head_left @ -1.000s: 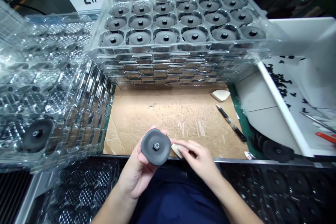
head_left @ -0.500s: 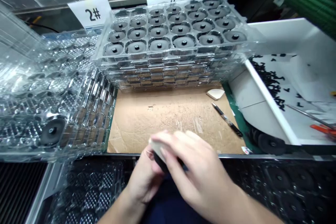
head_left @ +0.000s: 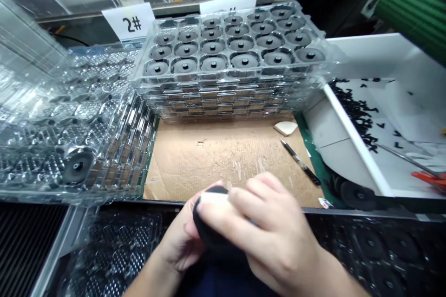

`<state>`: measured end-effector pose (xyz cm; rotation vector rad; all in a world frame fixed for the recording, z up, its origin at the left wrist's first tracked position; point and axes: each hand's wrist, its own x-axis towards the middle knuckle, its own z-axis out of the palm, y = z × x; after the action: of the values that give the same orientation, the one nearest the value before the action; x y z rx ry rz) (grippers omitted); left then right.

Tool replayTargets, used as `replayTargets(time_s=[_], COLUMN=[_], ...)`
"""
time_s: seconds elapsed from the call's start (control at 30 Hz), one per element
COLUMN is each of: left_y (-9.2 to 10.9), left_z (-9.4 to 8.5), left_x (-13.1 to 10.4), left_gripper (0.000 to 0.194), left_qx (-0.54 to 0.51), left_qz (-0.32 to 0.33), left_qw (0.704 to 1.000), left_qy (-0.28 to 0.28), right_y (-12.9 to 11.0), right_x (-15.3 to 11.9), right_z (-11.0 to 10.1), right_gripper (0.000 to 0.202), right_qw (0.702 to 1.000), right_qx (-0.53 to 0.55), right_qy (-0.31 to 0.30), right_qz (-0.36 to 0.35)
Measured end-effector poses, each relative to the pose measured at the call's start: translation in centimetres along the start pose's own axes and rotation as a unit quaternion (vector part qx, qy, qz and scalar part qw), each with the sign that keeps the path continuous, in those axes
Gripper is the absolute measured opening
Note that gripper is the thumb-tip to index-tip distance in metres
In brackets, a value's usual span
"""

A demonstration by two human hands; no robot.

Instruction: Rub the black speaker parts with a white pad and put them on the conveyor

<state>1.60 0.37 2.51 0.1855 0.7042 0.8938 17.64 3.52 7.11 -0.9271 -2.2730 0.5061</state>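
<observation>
Low over the front edge of the cardboard, my left hand (head_left: pixel 179 236) is closed around a black round disc (head_left: pixel 208 231). The disc is tilted, its face turned partly toward me. My right hand (head_left: pixel 272 227), somewhat blurred, pinches a small off-white pad (head_left: pixel 213 198) against the disc. Fingers cover much of the pad and the disc's right side. A similar off-white wedge-shaped pad (head_left: pixel 285 127) lies on the cardboard sheet (head_left: pixel 209 158), above a black pen (head_left: pixel 300 162).
Stacked clear trays (head_left: pixel 223 84) of black discs stand at the back. More clear trays (head_left: pixel 114 134) on the left carry a single disc (head_left: pixel 78 167). At right, a white bin (head_left: pixel 358 137) holds small black parts (head_left: pixel 358 111) and an orange-handled tool (head_left: pixel 427 178). Several discs (head_left: pixel 358 193) lie beside it.
The disc has turned in my left hand and shows more of its face. My right hand and the pad have shifted over it. The camera view has moved slightly.
</observation>
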Motion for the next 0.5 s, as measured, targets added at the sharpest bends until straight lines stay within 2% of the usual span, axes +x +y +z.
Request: replayTargets(time_s=[0.03, 0.07, 0.1, 0.17, 0.23, 0.27, 0.37, 0.43, 0.5], left_y=[0.0, 0.0, -0.1, -0.3, -0.6, -0.7, -0.8, -0.7, -0.7], left_z=[0.0, 0.0, -0.2, -0.9, -1.5, -1.8, -2.0, -1.7, -1.4], left_x=[-0.1, -0.2, -0.2, -0.2, -0.1, -0.1, 0.2, 0.4, 0.6], left_gripper=[0.047, 0.048, 0.05, 0.053, 0.055, 0.055, 0.054, 0.053, 0.051], left_qx=[0.007, 0.012, 0.012, -0.01, -0.048, -0.061, -0.075, -0.073, -0.069], left_qz=[-0.002, 0.001, 0.007, 0.022, 0.028, 0.029, 0.015, 0.003, -0.003], left_qw=[1.0, 1.0, 1.0, 0.999, 0.997, 0.996, 0.995, 0.995, 0.994], left_qy=[0.001, -0.001, -0.006, -0.026, -0.049, -0.057, -0.056, -0.063, -0.082], right_y=[0.6, 1.4, 2.3, 4.2, 5.8, 6.4, 7.4, 7.5, 6.9], right_x=[0.4, 0.5, 0.4, -0.8, -2.9, -4.2, -7.3, -8.1, -7.5], right_z=[0.1, 0.3, 0.6, 1.8, 3.8, 5.0, 8.2, 8.6, 7.1], right_gripper=[0.032, 0.032, 0.031, 0.029, 0.029, 0.029, 0.026, 0.024, 0.024], right_qw=[0.999, 0.998, 0.998, 0.99, 0.972, 0.966, 0.961, 0.957, 0.95], right_qx=[0.028, 0.052, 0.066, 0.08, 0.097, 0.112, 0.139, 0.151, 0.154], right_qy=[-0.01, -0.019, -0.015, 0.017, 0.041, 0.037, 0.005, 0.006, 0.041], right_qz=[-0.031, -0.032, -0.003, 0.115, 0.208, 0.231, 0.239, 0.246, 0.268])
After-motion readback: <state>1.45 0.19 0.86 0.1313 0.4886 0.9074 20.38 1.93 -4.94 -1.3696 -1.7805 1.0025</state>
